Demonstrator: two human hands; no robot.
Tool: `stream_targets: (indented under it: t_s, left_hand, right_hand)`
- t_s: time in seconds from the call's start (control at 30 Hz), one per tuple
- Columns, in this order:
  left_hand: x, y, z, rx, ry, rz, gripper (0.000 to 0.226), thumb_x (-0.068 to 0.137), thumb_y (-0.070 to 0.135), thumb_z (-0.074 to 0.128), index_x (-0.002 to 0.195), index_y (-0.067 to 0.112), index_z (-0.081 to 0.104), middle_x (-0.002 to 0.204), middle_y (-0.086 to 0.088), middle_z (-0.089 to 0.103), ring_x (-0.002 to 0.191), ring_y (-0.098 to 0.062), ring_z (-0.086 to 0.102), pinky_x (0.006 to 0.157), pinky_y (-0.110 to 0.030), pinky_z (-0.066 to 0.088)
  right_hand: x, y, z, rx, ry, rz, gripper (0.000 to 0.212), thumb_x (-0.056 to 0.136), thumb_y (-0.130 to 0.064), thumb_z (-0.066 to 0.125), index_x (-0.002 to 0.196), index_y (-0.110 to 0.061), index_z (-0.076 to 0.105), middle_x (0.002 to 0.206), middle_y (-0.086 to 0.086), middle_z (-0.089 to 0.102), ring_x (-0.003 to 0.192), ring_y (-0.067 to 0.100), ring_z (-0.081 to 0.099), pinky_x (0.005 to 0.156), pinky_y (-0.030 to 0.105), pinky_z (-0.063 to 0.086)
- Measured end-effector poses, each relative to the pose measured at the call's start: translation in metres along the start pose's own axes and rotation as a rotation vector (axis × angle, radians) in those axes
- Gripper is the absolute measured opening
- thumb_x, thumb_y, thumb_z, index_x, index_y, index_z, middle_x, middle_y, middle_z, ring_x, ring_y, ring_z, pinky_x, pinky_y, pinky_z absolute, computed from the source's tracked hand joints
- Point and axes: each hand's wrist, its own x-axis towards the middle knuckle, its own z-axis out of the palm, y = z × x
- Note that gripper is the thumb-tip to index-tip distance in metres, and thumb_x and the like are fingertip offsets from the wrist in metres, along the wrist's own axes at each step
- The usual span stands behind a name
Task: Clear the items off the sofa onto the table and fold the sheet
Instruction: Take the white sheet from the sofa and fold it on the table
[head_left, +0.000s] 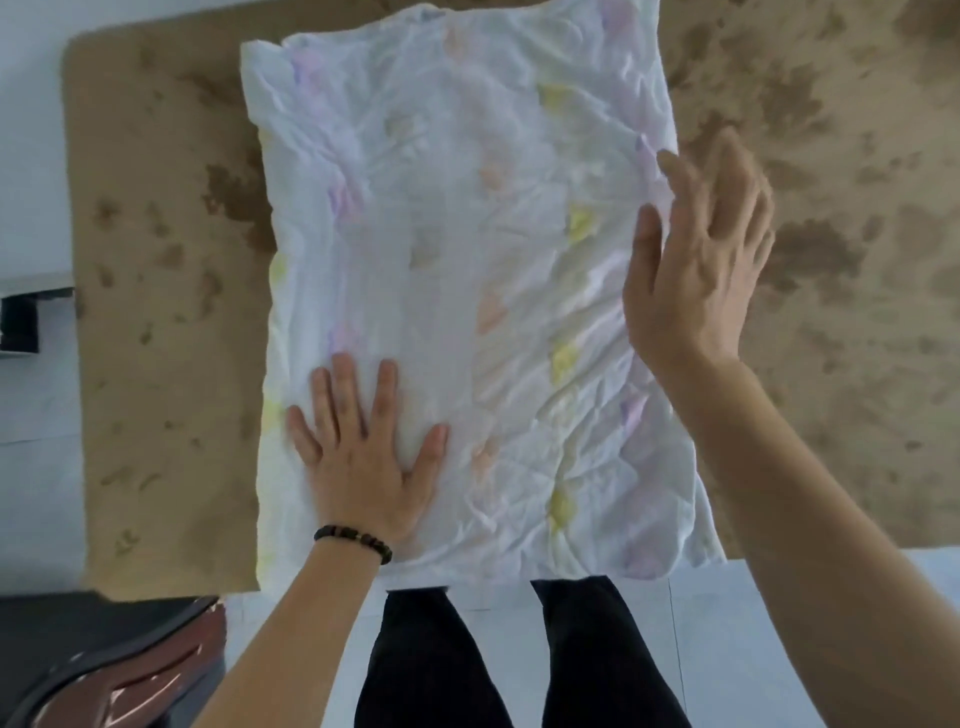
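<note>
At the sofa's (171, 312) near edge, the left hand (358, 457), a dark bead bracelet (353, 540) on its wrist, presses flat on the sheet's (467, 260) near-left corner. Its fingers (387, 384) are spread wide, likely to pin the layers so that the fold does not slide. Farther along, the right hand (696, 260) hovers at the sheet's right edge, fingers straight and loosely together, holding nothing, probably poised to smooth or square that side. The sheet lies as a folded rectangle running from the near edge, which it slightly overhangs, toward the far edge. It is white, faintly blotched with pastel pink, yellow and lilac, and heavily creased.
</note>
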Motion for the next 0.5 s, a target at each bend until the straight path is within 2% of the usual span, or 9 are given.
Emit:
stream_targets:
  t_s: [0.07,0.17,0.4,0.5]
  left_hand:
    - [0.003,0.000,0.003,-0.002,-0.012,-0.012,0.081,0.086,0.074,0.021,0.153,0.034,0.002,0.162,-0.005,-0.010,0.148,-0.028,-0.008,0.116,-0.059,0.002]
    - [0.002,0.000,0.004,-0.013,0.003,-0.008,0.081,0.086,0.075,0.023,0.153,0.034,0.005,0.162,-0.005,-0.007,0.148,-0.029,-0.005,0.116,-0.058,0.003]
    - [0.001,-0.005,0.002,-0.088,0.038,0.041,0.086,0.082,0.081,0.019,0.153,0.033,0.011,0.162,-0.009,0.000,0.148,-0.029,-0.002,0.115,-0.058,0.003]
    - [-0.001,-0.006,0.002,-0.106,0.078,0.069,0.088,0.080,0.084,0.016,0.152,0.032,0.015,0.162,-0.008,0.001,0.148,-0.029,-0.002,0.116,-0.057,0.001]
  right_hand:
    - [-0.056,-0.018,-0.011,-0.033,-0.160,-0.107,0.046,0.105,-0.033,0.038,0.149,-0.020,0.039,0.159,0.017,0.024,0.148,0.035,0.018,0.118,0.045,0.018]
    - [-0.133,-0.018,-0.006,-0.106,-0.430,-0.116,0.058,0.104,-0.046,0.029,0.156,-0.023,0.020,0.163,0.016,0.008,0.151,0.035,0.001,0.121,0.053,0.006]
    - [-0.153,-0.009,0.013,-0.165,-0.452,-0.092,0.054,0.105,-0.046,0.020,0.157,-0.031,0.011,0.165,0.007,0.001,0.151,0.028,-0.008,0.121,0.048,-0.006]
    - [-0.158,-0.014,0.009,-0.117,-0.367,-0.091,0.052,0.105,-0.044,0.022,0.154,-0.028,0.026,0.164,0.010,0.011,0.152,0.028,0.002,0.122,0.046,-0.003]
